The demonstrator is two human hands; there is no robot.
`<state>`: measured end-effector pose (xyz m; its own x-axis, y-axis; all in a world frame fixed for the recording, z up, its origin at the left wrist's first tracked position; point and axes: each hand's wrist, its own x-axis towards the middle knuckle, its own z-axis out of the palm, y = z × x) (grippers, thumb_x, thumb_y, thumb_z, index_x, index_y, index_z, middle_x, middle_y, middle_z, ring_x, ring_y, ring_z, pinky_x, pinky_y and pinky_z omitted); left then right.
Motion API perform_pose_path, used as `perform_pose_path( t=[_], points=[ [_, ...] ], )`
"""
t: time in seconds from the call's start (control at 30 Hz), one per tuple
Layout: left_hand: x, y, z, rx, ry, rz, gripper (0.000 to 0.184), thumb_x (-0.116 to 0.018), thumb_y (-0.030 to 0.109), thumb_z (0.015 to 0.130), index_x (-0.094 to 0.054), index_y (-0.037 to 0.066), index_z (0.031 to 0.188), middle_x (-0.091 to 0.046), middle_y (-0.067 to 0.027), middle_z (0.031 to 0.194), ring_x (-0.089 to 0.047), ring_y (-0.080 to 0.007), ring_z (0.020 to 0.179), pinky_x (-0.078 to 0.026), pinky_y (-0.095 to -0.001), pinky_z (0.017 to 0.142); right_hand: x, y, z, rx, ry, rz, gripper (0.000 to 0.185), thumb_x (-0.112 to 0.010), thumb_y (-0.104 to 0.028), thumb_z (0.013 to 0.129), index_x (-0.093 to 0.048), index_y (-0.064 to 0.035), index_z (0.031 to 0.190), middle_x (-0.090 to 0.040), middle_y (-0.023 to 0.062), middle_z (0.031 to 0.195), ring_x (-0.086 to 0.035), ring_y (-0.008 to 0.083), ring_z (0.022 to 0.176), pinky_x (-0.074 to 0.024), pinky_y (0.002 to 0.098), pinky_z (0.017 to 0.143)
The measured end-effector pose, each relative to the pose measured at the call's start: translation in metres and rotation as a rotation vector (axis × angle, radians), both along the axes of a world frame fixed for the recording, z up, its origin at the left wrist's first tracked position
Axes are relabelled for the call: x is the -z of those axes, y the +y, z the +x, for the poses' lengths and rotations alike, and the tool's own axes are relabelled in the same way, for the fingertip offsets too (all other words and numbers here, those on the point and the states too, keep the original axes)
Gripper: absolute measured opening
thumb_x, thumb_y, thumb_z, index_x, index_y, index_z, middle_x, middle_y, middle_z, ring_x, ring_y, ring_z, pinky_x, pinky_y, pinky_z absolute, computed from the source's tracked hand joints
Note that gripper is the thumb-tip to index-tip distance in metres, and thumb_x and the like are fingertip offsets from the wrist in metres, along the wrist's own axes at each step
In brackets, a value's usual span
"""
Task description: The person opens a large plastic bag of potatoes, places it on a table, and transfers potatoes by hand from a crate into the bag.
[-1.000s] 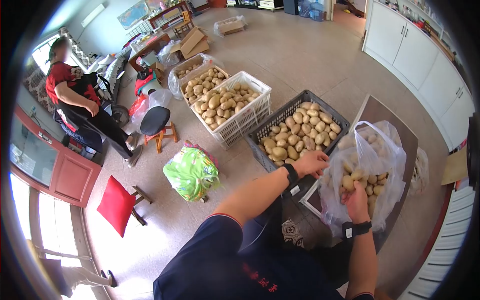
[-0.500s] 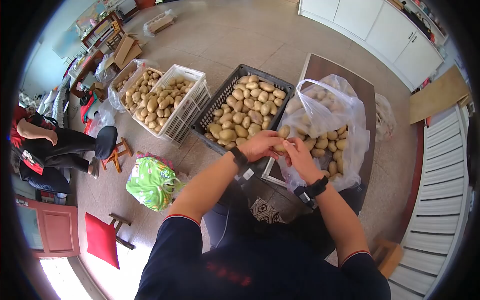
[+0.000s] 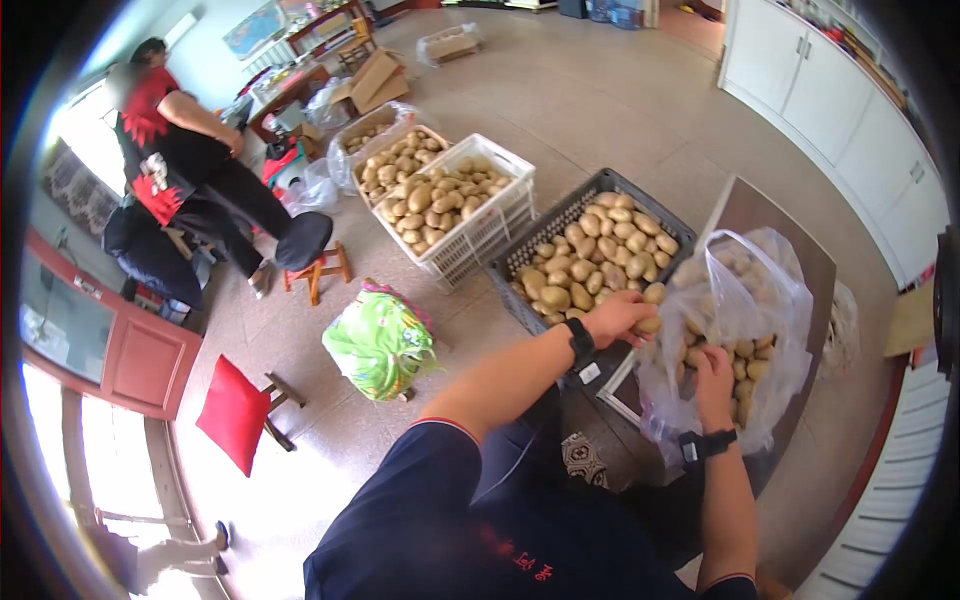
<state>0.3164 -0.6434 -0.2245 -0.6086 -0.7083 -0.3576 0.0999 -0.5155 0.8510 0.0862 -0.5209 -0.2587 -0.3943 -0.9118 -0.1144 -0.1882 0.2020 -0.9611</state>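
My left hand point(image 3: 617, 318) is closed around a potato point(image 3: 649, 326), above the near right corner of a black plastic crate point(image 3: 510, 290) of potatoes. Another potato point(image 3: 654, 293) shows just beyond its fingers. My right hand point(image 3: 714, 385) reaches into the mouth of a clear plastic bag point(image 3: 790, 310), its fingertips among the potatoes point(image 3: 745, 368) there. Whether those fingers grip one cannot be made out. The bag rests on a dark brown tabletop point(image 3: 815, 270), right beside the crate.
White crates point(image 3: 490, 225) heaped with potatoes stand left of the black crate. A green bag point(image 3: 375, 340), a wooden stool point(image 3: 318, 270) and a red cushion point(image 3: 233, 415) are on the left. Another person point(image 3: 190, 150) stands at far left. White cabinets point(image 3: 835, 100) line the back right.
My hands have parted: the left keeps a potato near the crate, while the right has moved down into the bag. The view has swung left. The other person now stands upright.
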Motion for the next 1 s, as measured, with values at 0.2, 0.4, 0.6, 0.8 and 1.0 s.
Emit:
perform_pose_path(
  t=[0.2,0.4,0.6,0.8,1.0],
  points=[
    [0.017,-0.015,0.008,-0.189,-0.07,0.026,0.035,-0.062,0.027,0.093,-0.053,0.001,0.114,-0.063,-0.0105,0.095,-0.065,-0.0192,0.07,-0.055,-0.0302,0.053,0.029,0.018,-0.044,0.004,0.739,0.022,0.032,-0.062,-0.011,0.087,-0.055,0.0004,0.116,-0.058,0.0196,0.114,-0.056,0.0357,0.105,-0.0447,0.0416,0.09],
    [0.038,-0.036,0.026,-0.316,-0.207,0.085,0.032,-0.061,0.026,0.092,-0.054,-0.001,0.109,-0.061,-0.0119,0.09,-0.064,-0.0214,0.064,-0.054,-0.0327,0.048,0.067,0.026,-0.062,-0.081,0.947,0.052,0.046,-0.064,-0.008,0.084,-0.051,0.0003,0.127,-0.051,0.0216,0.125,-0.051,0.0402,0.115,-0.0402,0.0468,0.1],
    [0.045,-0.045,0.048,-0.399,-0.258,0.111,0.034,-0.062,0.027,0.092,-0.054,-0.002,0.109,-0.062,-0.0127,0.092,-0.064,-0.0228,0.067,-0.056,-0.0353,0.052,0.058,0.03,-0.051,-0.162,0.929,0.174,0.052,-0.067,-0.005,0.08,-0.05,-0.0012,0.129,-0.049,0.0219,0.126,-0.051,0.0413,0.115,-0.0433,0.0461,0.098],
    [0.063,-0.058,0.069,-0.495,-0.36,0.121,0.031,-0.062,0.026,0.091,-0.058,-0.004,0.101,-0.062,-0.0156,0.089,-0.064,-0.0246,0.066,-0.057,-0.0383,0.052,0.048,0.035,-0.042,-0.19,0.933,0.161,0.046,-0.069,-0.006,0.079,-0.052,-0.002,0.122,-0.051,0.02,0.121,-0.053,0.041,0.111,-0.046,0.0459,0.093],
    [0.075,-0.065,0.083,-0.557,-0.385,0.154,0.033,-0.061,0.023,0.091,-0.057,-0.007,0.103,-0.061,-0.0175,0.087,-0.063,-0.0272,0.063,-0.057,-0.0401,0.05,0.048,0.03,-0.034,-0.201,1.001,0.236,0.042,-0.068,-0.008,0.082,-0.052,-0.0026,0.121,-0.053,0.0183,0.122,-0.055,0.0392,0.11,-0.0474,0.0472,0.09]
  ],
)
